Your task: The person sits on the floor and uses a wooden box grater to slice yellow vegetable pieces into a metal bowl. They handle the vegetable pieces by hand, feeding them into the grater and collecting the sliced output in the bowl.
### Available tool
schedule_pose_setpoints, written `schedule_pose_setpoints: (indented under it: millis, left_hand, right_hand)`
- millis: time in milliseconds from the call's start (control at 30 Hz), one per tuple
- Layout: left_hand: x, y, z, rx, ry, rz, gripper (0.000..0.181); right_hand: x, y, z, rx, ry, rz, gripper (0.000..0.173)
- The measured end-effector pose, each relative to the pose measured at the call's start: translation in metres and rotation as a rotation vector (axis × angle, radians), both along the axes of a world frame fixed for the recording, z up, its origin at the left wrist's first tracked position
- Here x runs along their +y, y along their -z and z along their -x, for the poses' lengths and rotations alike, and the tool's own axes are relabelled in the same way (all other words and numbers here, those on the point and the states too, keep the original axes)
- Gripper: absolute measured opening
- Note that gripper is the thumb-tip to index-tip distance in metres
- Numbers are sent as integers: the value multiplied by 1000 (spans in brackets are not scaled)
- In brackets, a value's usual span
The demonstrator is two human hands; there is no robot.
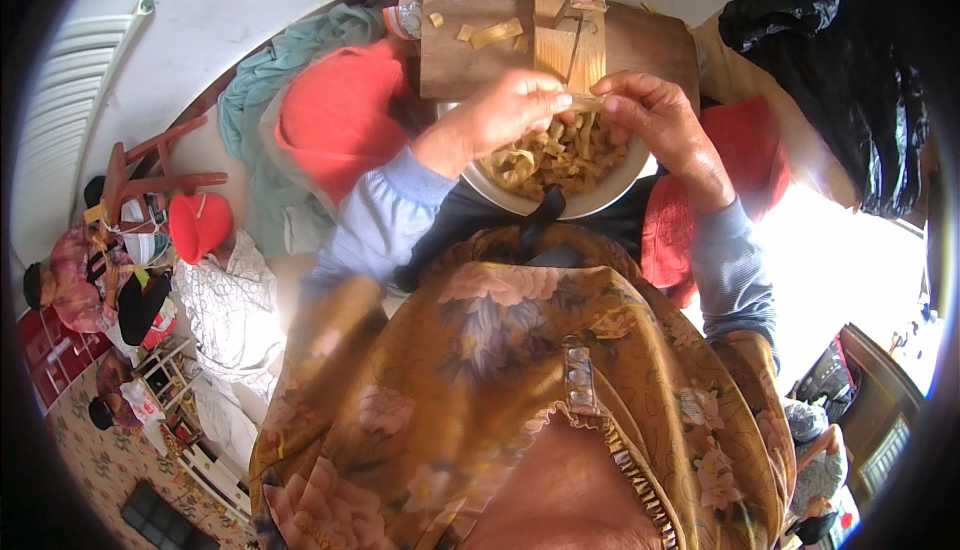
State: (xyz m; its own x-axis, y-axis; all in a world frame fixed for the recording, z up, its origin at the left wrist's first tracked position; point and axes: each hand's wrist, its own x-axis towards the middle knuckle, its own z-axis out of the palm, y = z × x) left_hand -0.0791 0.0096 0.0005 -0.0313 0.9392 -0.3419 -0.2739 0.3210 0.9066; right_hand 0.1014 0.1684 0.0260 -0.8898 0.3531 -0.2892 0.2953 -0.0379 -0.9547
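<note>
Between the fingertips of my left hand [510, 111] and my right hand [660, 114] is a thin, pale brown strip [586, 102], pinched at both ends. Both hands hover over a white-rimmed bowl [600, 211] on my lap. Inside lie many curled, yellowish-brown dried pieces [566, 163], whose exact kind I cannot tell. Just beyond the hands, a wooden board [480, 73] lies across the bowl's far side. A paler wooden block [551, 58] with a dark lengthwise slit is mounted on it. Several cut pieces [496, 33] rest on the board's left half.
Red cloth [341, 118] bulges left of the bowl, and more red fabric [742, 145] lies right. A black plastic bag [847, 92] stands at upper right. Leftward are teal cloth [259, 111], a red wooden stool [157, 182] and a seated person [79, 280]. Another person [821, 467] is at lower right.
</note>
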Motion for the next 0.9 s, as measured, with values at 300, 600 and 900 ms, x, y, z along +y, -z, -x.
schedule_pose_setpoints:
  millis: [300, 600, 900]
  left_hand:
    - [23, 18, 42, 19, -75, -4, 16]
    - [48, 60, 43, 563, -206, -114, 19]
    - [13, 35, -3, 630, -197, -73, 18]
  right_hand:
    - [16, 28, 22, 48, 181, -228, 15]
    - [18, 62, 35, 57, 221, -589, 16]
    - [-29, 28, 21, 170, 193, -1181, 12]
